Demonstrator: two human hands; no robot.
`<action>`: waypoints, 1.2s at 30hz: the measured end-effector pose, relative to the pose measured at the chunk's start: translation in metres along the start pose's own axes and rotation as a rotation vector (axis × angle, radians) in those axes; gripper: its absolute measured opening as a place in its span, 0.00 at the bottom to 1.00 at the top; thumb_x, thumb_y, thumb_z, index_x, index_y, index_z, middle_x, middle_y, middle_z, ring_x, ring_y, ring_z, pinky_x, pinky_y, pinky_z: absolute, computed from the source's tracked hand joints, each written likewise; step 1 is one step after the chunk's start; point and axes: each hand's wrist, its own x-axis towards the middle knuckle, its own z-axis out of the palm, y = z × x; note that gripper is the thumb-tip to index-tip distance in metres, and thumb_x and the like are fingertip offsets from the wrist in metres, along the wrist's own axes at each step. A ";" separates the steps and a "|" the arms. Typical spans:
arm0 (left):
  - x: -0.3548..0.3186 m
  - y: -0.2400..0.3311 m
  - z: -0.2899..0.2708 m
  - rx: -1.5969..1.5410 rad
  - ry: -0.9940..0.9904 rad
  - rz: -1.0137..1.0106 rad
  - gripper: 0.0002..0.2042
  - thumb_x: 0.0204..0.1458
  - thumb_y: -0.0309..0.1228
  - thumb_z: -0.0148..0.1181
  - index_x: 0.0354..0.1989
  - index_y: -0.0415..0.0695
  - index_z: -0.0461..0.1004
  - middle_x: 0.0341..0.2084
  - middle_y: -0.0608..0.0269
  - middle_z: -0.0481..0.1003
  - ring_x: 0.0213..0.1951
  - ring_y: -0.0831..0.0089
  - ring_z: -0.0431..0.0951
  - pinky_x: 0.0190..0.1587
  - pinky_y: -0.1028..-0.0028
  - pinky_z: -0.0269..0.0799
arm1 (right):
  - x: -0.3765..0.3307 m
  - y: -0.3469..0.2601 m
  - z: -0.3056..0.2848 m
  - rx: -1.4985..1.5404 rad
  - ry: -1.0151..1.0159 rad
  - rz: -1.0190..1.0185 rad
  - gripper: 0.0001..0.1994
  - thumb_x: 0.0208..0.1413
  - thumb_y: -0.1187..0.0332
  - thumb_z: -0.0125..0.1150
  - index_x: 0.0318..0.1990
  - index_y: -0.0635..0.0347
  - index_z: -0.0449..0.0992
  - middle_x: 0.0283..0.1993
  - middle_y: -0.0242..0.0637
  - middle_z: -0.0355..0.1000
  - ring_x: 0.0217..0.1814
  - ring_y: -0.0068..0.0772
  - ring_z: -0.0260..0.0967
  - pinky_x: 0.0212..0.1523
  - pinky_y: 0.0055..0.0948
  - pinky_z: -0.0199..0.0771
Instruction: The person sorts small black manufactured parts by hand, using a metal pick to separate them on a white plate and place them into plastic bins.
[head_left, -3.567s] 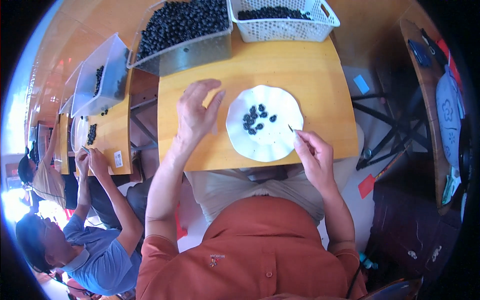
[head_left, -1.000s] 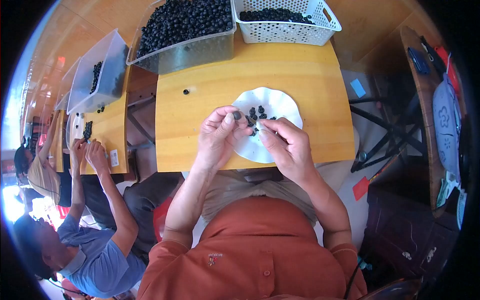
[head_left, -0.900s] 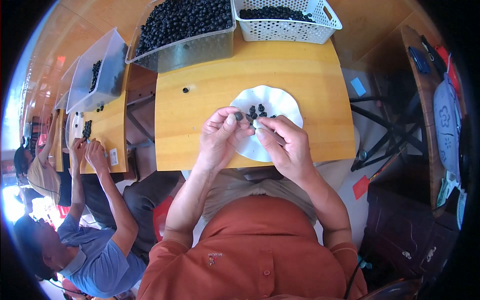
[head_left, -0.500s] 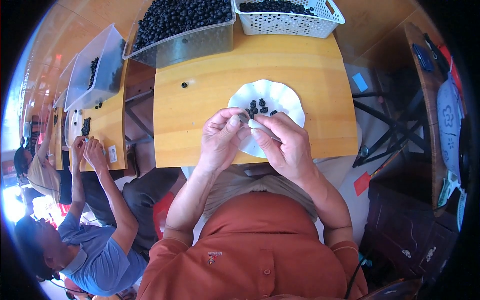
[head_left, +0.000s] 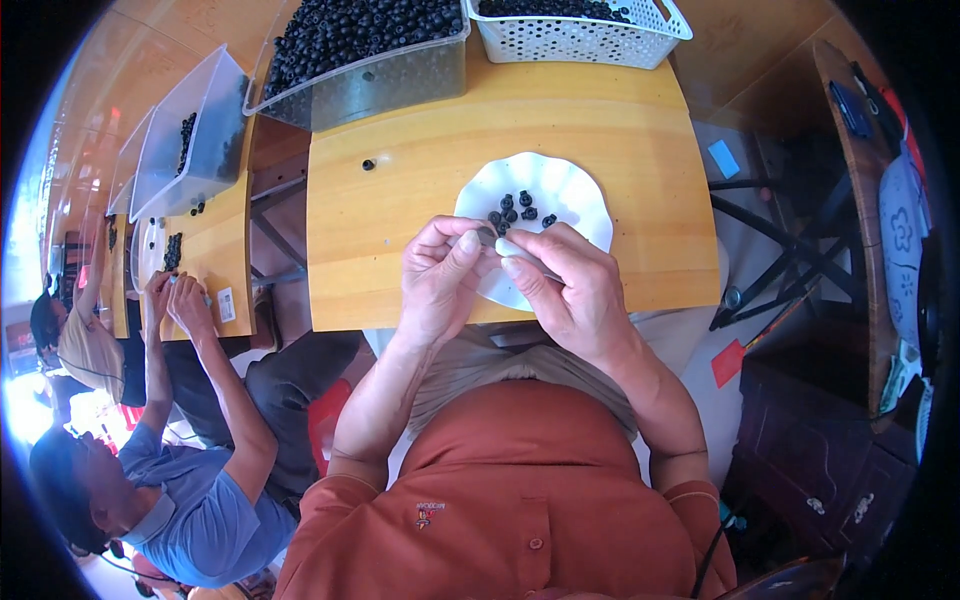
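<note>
My left hand (head_left: pixel 440 275) and my right hand (head_left: pixel 575 290) meet over the near edge of a white wavy-rimmed plate (head_left: pixel 585 205), both with fingers pinched together. A small greyish piece (head_left: pixel 487 236) shows at the left fingertips; its kind cannot be made out. What the right fingers grip is mostly hidden by the thumb and forefinger. Several small black round parts (head_left: pixel 528 213) lie on the plate just beyond my fingertips. One more black part (head_left: pixel 368 164) stands alone on the wooden table (head_left: pixel 400 230), to the left of the plate.
A clear plastic bin (head_left: pixel 390 90) heaped with black parts and a white perforated basket (head_left: pixel 580 45) stand at the table's far edge. On the left, a co-worker in a blue shirt (head_left: pixel 205 510) handles something at another table. A wooden surface (head_left: pixel 850 200) rises at the right.
My hands keep nearly the same pinched pose, with only slight finger movement. The whole view has shifted a little; the parts on the plate look unmoved.
</note>
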 end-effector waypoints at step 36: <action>-0.002 0.015 -0.024 0.290 -0.021 -0.014 0.08 0.60 0.23 0.61 0.46 0.38 0.75 0.41 0.58 0.78 0.39 0.74 0.80 0.44 0.74 0.77 | -0.012 0.020 -0.027 0.035 0.128 0.228 0.13 0.63 0.66 0.62 0.45 0.70 0.79 0.35 0.44 0.76 0.34 0.33 0.75 0.35 0.28 0.73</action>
